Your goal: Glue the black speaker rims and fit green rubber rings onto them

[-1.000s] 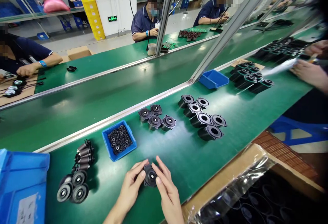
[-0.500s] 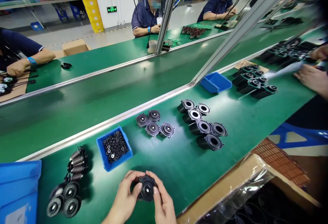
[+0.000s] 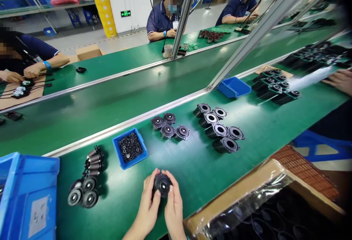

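Between my two hands is a round black part with stepped rings and a small white centre, its face turned up. My left hand grips its left side, fingers behind and thumb at the front edge. My right hand holds the right side in the same way. Beyond them stand several similar black ringed parts on the green bench. A blue bin of small black rings lies ahead to the left. Farther left are black round parts with discs, some stacked on their sides.
Black cylindrical housings stand ahead right, near another blue bin. A large blue crate is at the left edge. A cardboard box holding dark parts sits at lower right. Metal posts rise along the bench; co-workers sit across and at right.
Both hands, still holding the round black part, have moved slightly up in the picture. The view has shifted, so the bench items sit farther right and more of the left crate shows.
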`<state>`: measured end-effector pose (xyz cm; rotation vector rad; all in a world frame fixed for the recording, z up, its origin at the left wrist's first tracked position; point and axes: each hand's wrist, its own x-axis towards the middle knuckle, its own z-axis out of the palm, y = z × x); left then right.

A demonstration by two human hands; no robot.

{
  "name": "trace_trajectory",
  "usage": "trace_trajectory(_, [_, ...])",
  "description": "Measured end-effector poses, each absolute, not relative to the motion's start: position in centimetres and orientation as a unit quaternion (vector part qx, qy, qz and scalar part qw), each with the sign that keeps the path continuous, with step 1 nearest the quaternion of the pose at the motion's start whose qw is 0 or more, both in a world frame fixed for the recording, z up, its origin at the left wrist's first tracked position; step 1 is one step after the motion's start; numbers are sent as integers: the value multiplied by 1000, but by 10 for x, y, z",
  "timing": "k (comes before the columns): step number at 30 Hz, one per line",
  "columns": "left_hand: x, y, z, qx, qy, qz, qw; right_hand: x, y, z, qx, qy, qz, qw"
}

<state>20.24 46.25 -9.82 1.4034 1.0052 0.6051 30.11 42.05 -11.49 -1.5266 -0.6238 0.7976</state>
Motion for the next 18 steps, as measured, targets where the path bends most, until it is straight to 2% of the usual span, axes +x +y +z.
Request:
trace_trajectory(6, [199, 466, -96, 617, 423, 247, 616, 316, 420, -108, -648, -342, 335, 592])
trace_trajectory(12, [191, 481, -95, 712, 355, 258, 548, 337, 422, -107, -648, -401, 306, 571])
trace_trajectory(18, [190, 490, -97, 736, 345, 244, 529, 289, 352, -123, -681, -394, 235, 571])
